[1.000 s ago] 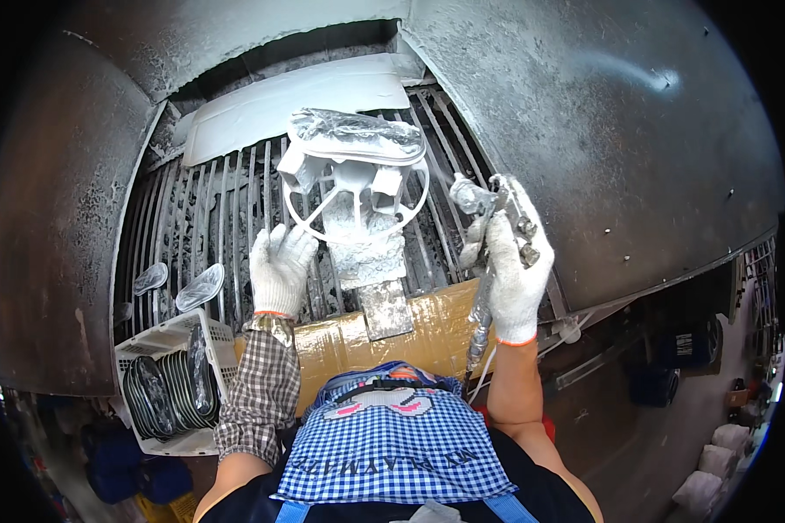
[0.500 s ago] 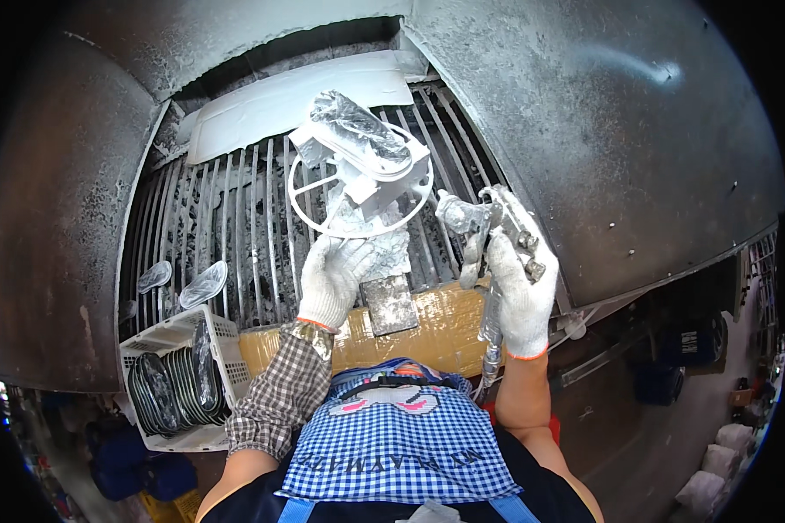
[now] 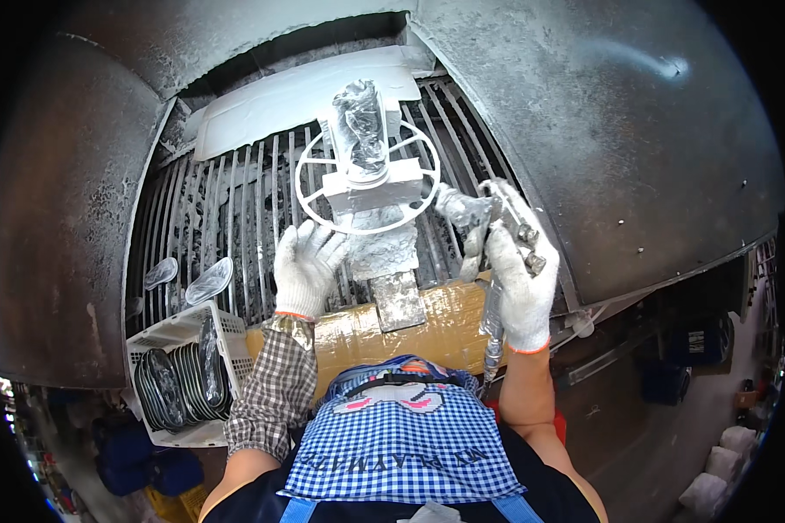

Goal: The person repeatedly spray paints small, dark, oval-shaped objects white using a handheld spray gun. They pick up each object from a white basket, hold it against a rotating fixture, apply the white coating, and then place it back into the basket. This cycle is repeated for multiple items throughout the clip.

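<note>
In the middle stands a white spoked turntable wheel (image 3: pixel 303 202) with white blocks on it. Between the blocks lies a plastic-wrapped, sole-shaped piece (image 3: pixel 360 131), its long side pointing away from me. My left hand (image 3: pixel 305 272), in a white knit glove, is open with fingers apart beside the near left of the wheel's rim; I cannot tell if the fingertips touch it. My gloved right hand (image 3: pixel 525 296) is closed around a whitened spray gun (image 3: pixel 464 209), its front end towards the wheel. A hose (image 3: pixel 492 336) hangs below the gun.
Metal bars (image 3: pixel 235 209) form the bench under the wheel, with a white board (image 3: pixel 305 98) at the back. Two wrapped oval pieces (image 3: pixel 209 279) lie left. A white basket (image 3: pixel 241 349) holds several dark-edged pieces. Brown taped padding (image 3: pixel 449 314) lines the front; metal walls (image 3: pixel 619 166) flank the bench.
The wheel and the wrapped piece have turned, so the piece now points straight away instead of slanting. My left hand has moved left, its fingers spreading. The right hand keeps the spray gun.
</note>
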### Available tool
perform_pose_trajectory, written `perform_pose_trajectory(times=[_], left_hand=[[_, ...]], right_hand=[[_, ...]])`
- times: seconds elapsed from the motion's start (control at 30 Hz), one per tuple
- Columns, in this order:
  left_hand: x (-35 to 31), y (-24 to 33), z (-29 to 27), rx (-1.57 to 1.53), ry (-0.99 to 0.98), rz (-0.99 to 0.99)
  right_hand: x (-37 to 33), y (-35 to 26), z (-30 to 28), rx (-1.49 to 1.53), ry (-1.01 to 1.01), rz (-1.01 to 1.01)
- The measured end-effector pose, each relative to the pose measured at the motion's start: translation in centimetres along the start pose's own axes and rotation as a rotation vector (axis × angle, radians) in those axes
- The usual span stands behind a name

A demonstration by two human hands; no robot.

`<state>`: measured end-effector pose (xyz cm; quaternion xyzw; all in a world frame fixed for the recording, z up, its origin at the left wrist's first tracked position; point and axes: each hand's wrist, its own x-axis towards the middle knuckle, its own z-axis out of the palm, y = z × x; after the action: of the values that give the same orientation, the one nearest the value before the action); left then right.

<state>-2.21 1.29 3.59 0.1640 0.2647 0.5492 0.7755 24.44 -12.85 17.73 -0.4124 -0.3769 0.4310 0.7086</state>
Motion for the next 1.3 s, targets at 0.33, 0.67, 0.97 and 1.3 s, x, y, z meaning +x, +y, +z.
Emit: perform_pose_trajectory(times=[0.33, 0.67, 0.97, 1.3], left_hand=[[1.1, 2.9, 0.8, -0.029, 0.056, 0.087], [3.9, 5.5, 0.2, 0.061, 0.047, 0.137], [3.2, 3.0, -1.0, 0.112, 0.176, 0.118], [-0.5, -1.7, 0.6, -0.034, 0.046, -0.032]], right_hand=[[1.3, 2.2, 1.5, -0.018, -0.125, 0.032], [4.9, 5.1, 2.9, -0.082, -0.023, -0.136], [3.9, 3.8, 2.2, -0.102, 0.093, -0.169], [2.9, 4.2, 5.1, -0.318, -0.094, -0.216]])
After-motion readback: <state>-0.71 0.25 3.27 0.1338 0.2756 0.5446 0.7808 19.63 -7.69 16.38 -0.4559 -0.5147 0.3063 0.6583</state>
